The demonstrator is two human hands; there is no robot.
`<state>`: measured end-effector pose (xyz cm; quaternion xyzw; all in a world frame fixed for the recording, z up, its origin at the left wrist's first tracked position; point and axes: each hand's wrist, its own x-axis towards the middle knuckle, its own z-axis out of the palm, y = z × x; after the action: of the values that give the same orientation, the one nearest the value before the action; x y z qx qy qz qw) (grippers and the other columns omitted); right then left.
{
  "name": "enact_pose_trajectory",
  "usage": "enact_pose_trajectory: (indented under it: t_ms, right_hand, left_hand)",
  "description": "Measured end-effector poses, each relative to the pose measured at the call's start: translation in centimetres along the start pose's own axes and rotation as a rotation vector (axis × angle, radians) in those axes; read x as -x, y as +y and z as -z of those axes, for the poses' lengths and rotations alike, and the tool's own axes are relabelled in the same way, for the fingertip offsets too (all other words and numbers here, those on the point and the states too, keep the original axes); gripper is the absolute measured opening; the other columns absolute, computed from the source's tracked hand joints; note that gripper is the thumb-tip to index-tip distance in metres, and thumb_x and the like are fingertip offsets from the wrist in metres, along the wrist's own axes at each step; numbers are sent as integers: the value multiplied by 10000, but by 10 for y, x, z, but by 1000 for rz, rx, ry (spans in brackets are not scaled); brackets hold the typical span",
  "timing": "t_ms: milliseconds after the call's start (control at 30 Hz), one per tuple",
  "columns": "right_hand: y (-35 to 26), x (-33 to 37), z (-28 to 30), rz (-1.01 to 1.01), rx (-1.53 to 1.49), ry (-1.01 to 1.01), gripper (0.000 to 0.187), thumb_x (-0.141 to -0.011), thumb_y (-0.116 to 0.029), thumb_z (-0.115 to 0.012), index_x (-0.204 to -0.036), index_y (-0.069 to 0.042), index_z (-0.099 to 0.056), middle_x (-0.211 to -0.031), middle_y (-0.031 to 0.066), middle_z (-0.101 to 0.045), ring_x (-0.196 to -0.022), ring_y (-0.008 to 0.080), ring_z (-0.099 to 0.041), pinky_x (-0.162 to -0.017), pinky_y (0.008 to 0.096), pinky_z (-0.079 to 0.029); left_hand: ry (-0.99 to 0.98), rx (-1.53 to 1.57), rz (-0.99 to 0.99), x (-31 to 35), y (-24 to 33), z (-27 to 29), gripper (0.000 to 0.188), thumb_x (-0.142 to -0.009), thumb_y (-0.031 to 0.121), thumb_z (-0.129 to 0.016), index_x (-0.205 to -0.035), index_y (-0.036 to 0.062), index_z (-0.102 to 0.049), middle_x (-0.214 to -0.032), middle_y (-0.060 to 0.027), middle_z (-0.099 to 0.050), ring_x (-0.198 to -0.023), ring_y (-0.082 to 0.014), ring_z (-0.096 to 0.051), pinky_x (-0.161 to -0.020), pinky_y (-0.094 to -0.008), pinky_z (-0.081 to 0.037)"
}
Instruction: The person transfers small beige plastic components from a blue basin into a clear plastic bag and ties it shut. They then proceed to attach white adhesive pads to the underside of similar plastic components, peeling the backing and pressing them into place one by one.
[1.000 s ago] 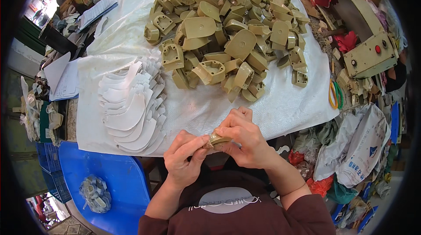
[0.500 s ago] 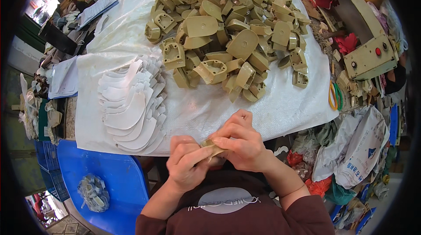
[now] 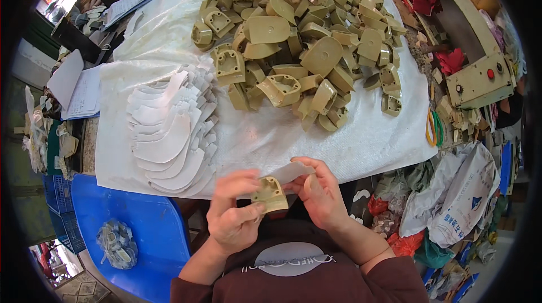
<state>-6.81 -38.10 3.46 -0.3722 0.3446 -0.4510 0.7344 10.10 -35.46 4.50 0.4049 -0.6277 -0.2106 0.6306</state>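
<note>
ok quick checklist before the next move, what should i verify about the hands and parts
1. Left hand has hold of the olive block: ok, thumb against it.
2. Block's hollow, holed side in sight: ok, it shows toward the camera.
3. Right hand has the thin pale strip: ok, pinched near one end.
4. Strip apart from the block: cannot tell, they overlap in this view.
5. White pieces squared up: not ok, edges are staggered.
6. Pile of olive blocks apart from both hands: ok.
</note>
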Motion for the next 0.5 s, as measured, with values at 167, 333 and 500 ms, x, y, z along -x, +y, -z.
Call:
enact_pose_trajectory:
  t_ms: [167,333,500]
  right_hand:
    - [-8,0,-2,-9,-86,-34,262,-1019,-207,-402,-1125,21,-474,-1168,207,-599,-989,195,-618,-846,305,-502]
    - [-11,7,-3,-72,-22,-6,248,-1018,-190,-395,-1079,23,-506,-1230,228,-571,-1031,216,-600,-854,318,-494]
    - [-5,5,-9,103,224,-50,293,-1021,-192,-396,-1117,52,-527,-1240,155,-595,-921,100,-588,-785,227,-480]
  left_hand:
    - [-193,-264,-191,3,-1,1,251,-632,-82,-666,-806,62,-558,-938,-105,-622,-814,-251,-660,-684,-324,-396]
    - [-192,-522,-251,1,1,-12,213,-631,-13,-671,-780,67,-542,-924,-89,-597,-755,-219,-633,-634,-303,-347]
    - [-258,-704,-228,-3,12,-18,179,-654,24,-663,-768,66,-532,-911,-92,-578,-731,-217,-610,-619,-311,-348]
